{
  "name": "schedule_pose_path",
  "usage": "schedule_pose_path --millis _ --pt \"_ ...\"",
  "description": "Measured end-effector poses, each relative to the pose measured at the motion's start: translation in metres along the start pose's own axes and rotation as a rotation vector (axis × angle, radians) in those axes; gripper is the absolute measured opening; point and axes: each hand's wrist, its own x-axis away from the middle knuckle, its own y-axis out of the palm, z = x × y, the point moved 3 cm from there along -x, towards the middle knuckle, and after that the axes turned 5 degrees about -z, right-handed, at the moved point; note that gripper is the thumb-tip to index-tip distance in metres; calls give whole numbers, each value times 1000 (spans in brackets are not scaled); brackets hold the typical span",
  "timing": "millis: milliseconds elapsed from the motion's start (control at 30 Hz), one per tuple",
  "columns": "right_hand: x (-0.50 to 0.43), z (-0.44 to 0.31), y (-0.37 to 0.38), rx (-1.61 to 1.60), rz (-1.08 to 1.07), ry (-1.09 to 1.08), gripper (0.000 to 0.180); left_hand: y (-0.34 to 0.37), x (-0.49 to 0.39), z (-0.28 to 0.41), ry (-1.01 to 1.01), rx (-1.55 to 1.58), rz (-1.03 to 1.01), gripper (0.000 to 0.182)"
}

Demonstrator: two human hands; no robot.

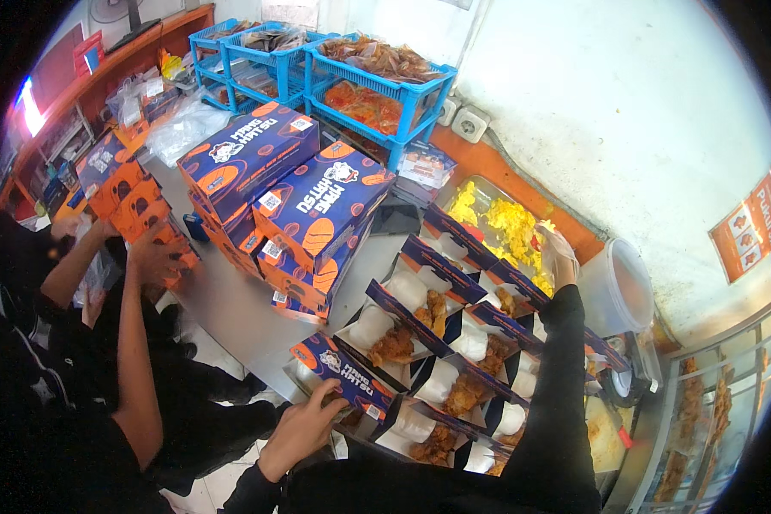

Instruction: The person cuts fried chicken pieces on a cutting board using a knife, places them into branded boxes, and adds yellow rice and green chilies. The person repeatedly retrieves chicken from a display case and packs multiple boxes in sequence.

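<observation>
My left hand [305, 427] grips the near edge of a blue-and-orange cardboard meal box [350, 379], whose printed lid is tilted partly down over the food. In a clear plastic glove, my right hand [558, 257] reaches into a clear tray [482, 186] of yellow scrambled egg [511, 225]. Its fingers are at the egg; whether they pinch any is hidden. Between my arms stand rows of open meal boxes, each with a wrapped white rice portion [405, 289] and fried chicken [392, 345].
Closed boxes [324, 199] are stacked mid-table. Behind them, blue plastic racks [385, 83] hold bagged food. A clear tub [617, 286] stands right, near a glass cabinet [713, 417] with fried pieces. At left, another person's hands [157, 254] hold several boxes [135, 199].
</observation>
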Motion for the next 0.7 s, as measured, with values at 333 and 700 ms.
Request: schedule_pose_path --millis 333,700 --pt "-10 3 -9 -534 -71 0 26 3 5 -2 30 5 68 39" --pt "244 -92 141 -239 -618 139 36 -7 1 -13 112 60 -60 38"
